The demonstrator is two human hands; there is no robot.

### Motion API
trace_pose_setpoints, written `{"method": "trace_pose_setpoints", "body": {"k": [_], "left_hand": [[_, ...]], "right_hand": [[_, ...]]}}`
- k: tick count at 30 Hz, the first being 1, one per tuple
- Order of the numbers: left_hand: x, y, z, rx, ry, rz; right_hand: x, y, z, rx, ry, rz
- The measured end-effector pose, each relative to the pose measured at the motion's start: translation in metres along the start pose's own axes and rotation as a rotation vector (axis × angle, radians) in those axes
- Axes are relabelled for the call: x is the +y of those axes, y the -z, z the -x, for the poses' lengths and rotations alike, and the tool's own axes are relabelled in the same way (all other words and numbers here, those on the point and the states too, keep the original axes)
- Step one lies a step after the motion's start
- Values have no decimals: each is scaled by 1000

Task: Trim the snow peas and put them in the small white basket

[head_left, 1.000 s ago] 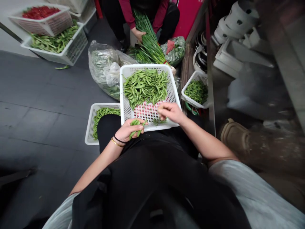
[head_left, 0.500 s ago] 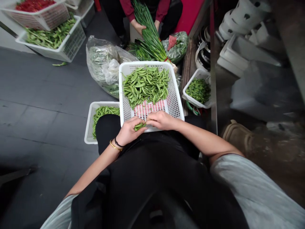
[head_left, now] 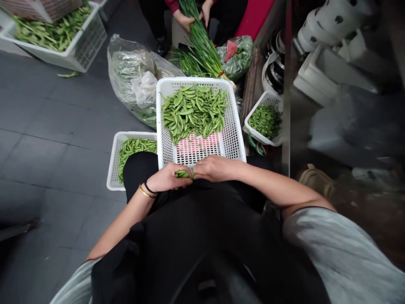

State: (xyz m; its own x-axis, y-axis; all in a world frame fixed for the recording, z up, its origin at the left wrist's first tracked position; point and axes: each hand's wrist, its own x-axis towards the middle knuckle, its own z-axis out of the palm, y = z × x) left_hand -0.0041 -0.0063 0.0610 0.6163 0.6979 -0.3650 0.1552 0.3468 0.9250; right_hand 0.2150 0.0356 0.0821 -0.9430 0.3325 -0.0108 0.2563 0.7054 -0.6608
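At the near edge of our white perforated basket [head_left: 233,141], our left hand [head_left: 167,179] curls its fingers around a few green pea pods [head_left: 181,174]; our right hand [head_left: 215,168] sits right beside it with fingers bent close, though we cannot tell what they pinch. Past the basket's left edge, another basket [head_left: 111,164] holds more green pods [head_left: 136,148]. Toward our basket's far edge lies a heap of pods [head_left: 196,112], and beyond that edge a co-worker's hands [head_left: 184,21] grip long green stalks [head_left: 202,44].

The left hand [head_left: 167,178] is holding a few green pods [head_left: 182,173], and the right hand [head_left: 215,168] is curling just beside their ends. In front, more pods [head_left: 193,110] are lying in a white basket [head_left: 233,141] — and behind it, another person's hands [head_left: 184,20] are holding long green stalks [head_left: 202,44].
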Motion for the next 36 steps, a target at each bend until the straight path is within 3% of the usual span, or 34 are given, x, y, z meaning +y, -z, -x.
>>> {"method": "trace_pose_setpoints", "body": {"k": [2, 3, 7, 10, 13, 15, 18, 21, 24, 28, 31, 33, 36], "left_hand": [[-2, 0, -1, -77, 12, 67], [-4, -3, -3, -44, -17, 151], [-7, -29, -17, 371, -266, 588], [-6, -39, -27, 566, -288, 696], [-8, -28, -29, 711, -207, 758], [-11, -16, -26, 774, -180, 835], [-15, -5, -21, 715, -174, 884], [-17, -7, -20, 510, -131, 852], [-17, -12, -21, 323, -98, 817], [-21, -13, -20, 223, -128, 817], [-25, -9, -20, 253, -130, 859], [-29, -7, -23, 278, -61, 879], [-33, -7, -29, 328, 53, 893]], "right_hand": [[-2, 2, -3, -43, 65, 8], [-3, 1, -6, 5, 67, -6], [-5, -12, -24, 453, -177, 26], [-6, -22, -26, 653, -326, 37], [-3, -21, -5, 620, -329, 7], [5, -13, 16, 521, -331, 6], [27, -1, 34, 166, -394, 88], [57, 2, 16, -215, -555, 254], [87, -3, -29, -96, -769, 471], [114, -10, -75, -65, -810, 501], [122, -14, -76, -67, -804, 500], [119, -17, -64, -35, -777, 502], [99, -21, -38, 170, -631, 432]]}}
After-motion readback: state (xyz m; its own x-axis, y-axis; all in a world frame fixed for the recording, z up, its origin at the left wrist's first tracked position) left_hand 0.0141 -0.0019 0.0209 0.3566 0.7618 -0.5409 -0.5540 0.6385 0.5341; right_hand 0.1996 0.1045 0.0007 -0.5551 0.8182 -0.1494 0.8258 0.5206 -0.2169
